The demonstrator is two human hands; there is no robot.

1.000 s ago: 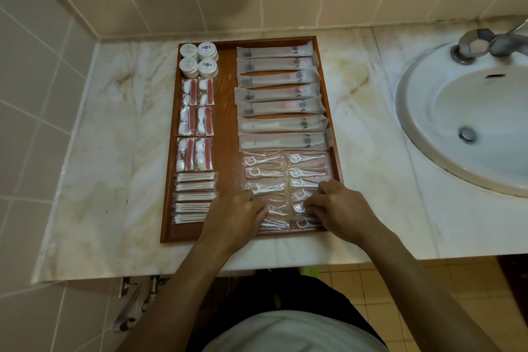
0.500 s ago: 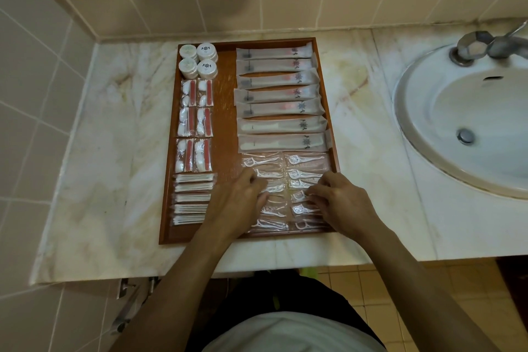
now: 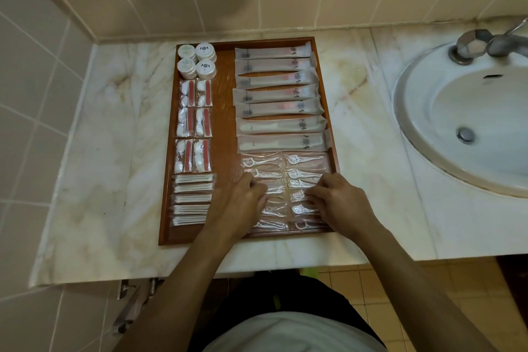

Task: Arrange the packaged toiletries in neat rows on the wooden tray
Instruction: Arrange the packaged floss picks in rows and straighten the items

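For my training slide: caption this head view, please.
Both hands straighten clear floss-pick packets on a brown wooden tray.
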